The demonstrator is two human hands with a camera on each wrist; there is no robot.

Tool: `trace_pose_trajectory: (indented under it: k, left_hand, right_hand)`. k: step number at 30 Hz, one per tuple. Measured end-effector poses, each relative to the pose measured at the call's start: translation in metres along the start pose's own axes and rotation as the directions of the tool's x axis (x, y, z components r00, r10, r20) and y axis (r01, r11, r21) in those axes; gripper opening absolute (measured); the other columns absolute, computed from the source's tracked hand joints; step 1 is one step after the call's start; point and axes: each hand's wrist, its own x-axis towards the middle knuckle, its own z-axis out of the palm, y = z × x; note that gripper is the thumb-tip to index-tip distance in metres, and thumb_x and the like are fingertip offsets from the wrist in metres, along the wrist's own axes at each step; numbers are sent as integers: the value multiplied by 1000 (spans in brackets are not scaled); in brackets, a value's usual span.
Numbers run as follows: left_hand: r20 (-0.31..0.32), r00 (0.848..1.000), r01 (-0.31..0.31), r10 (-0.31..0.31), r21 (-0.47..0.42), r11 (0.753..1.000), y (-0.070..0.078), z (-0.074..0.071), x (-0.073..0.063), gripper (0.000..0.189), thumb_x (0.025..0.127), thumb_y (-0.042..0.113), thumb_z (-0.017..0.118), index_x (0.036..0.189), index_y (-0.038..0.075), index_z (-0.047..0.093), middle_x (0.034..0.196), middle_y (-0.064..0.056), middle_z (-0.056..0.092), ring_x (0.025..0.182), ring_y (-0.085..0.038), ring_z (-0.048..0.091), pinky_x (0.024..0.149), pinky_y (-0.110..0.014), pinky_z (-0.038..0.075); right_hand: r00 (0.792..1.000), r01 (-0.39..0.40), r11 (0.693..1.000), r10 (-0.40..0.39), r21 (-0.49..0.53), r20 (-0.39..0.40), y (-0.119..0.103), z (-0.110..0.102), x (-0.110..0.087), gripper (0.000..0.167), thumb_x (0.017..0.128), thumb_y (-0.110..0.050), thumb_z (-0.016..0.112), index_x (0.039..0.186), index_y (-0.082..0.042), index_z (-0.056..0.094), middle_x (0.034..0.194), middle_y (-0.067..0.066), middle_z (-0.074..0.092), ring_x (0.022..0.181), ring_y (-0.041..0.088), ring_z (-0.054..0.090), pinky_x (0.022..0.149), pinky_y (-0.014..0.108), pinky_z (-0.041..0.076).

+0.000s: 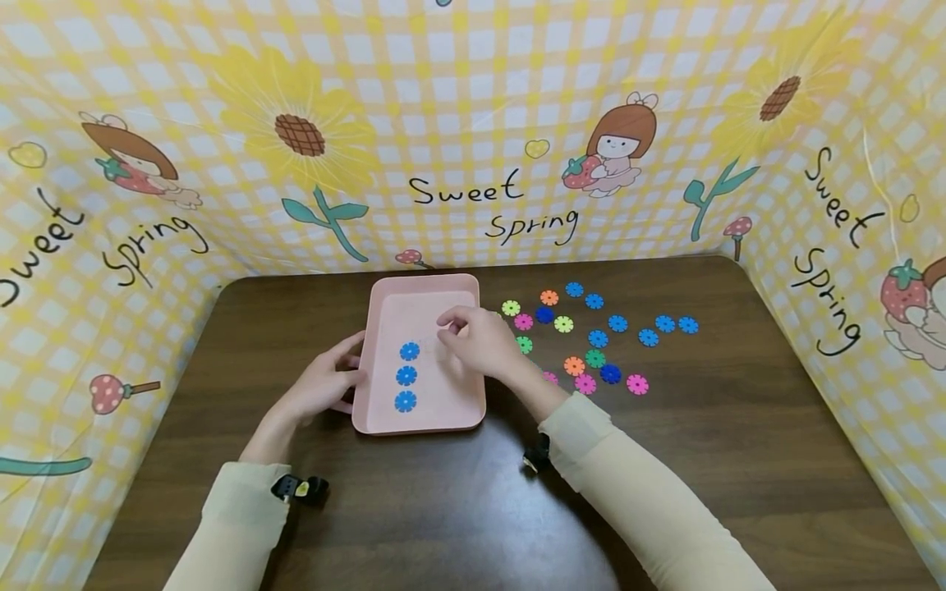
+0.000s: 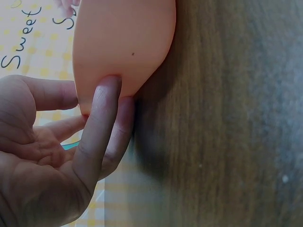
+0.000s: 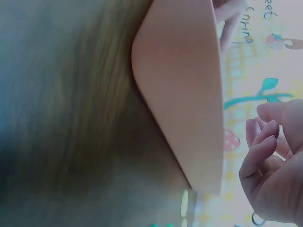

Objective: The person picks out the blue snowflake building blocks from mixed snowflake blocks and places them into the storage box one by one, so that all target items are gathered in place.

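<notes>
A pink tray [image 1: 417,422] stands on the dark wooden table, with three blue notched discs [image 1: 406,375] in a column inside it. My left hand [image 1: 321,384] holds the tray at its left side. In the left wrist view, fingertips [image 2: 110,82] press the outer wall while another finger meets the rim. Over the right half of the tray hovers my right hand [image 1: 480,341], fingers loosely bent, thumb and forefinger a little apart. The right wrist view has this hand [image 3: 274,165] above rim height, with nothing showing between its fingers.
Right of the tray, loose discs lie scattered: several blue ones [image 1: 597,337], pink ones [image 1: 637,384], green ones [image 1: 594,359], yellow ones [image 1: 564,324] and orange ones [image 1: 573,366]. A yellow checked cloth [image 1: 458,98] walls the table at the back and sides.
</notes>
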Motion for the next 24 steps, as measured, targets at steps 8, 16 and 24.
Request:
trace_pose_trajectory:
  k: [8,16,24]
  left_hand:
    - [-1,1000,-1,1,4,1000,1,-1,0,74,104,9,53,168,17,18,143,-32,44,103,-38,65,66,-47,63]
    - [-1,1000,2,-2,8,1000,2,-1,0,73,103,9,54,168,18,20,142,-31,44,102,-37,65,68,-46,63]
    - [4,1000,5,-5,14,1000,0,-1,0,74,103,9,53,168,18,19,141,-31,42,102,-37,64,68,-46,63]
  right_hand:
    - [999,-36,999,35,-28,-38,22,-33,-11,25,101,-30,68,119,-13,75,93,-4,67,70,17,56,58,32,44]
    - [995,-80,996,78,-29,-62,58,-69,-29,29,101,-29,69,122,-10,73,97,-1,69,87,22,61,70,36,49]
    - [984,-166,985,163,-46,-68,98,-98,-50,33,101,-31,69,128,-11,70,101,3,67,61,23,53,53,35,44]
